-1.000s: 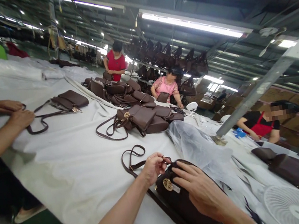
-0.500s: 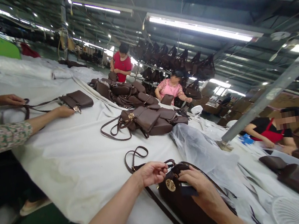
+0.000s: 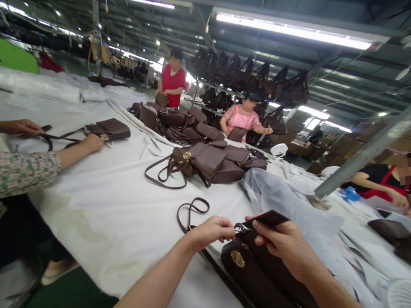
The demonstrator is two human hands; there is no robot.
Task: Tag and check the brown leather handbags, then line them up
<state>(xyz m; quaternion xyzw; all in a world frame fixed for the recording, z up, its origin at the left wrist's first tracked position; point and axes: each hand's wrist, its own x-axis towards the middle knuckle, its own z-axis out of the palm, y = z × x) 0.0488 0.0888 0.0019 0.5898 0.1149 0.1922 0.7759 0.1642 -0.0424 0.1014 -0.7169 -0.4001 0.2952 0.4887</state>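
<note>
A dark brown bag (image 3: 256,276) with a round gold ornament (image 3: 237,258) lies in front of me on the white cloth. My left hand (image 3: 213,230) is closed at the bag's top edge, by a small strap loop; what it pinches is too small to make out. Between the thumb and fingers of my right hand (image 3: 277,236) is a flat dark tag (image 3: 272,218), held above the bag. The bag's long strap (image 3: 184,214) curls on the cloth beyond my left wrist.
Brown bags (image 3: 206,161) are piled ahead on the white-covered table (image 3: 113,210). Clear plastic (image 3: 274,195) lies to their right. At the left, a person's hands (image 3: 92,143) handle another bag. Further people work across the table. A metal post (image 3: 368,149) and white fan (image 3: 410,293) are at right.
My right hand has lifted the dark tag from the bag's front to above its top edge. My left hand's fingers have closed more. The view has shifted slightly.
</note>
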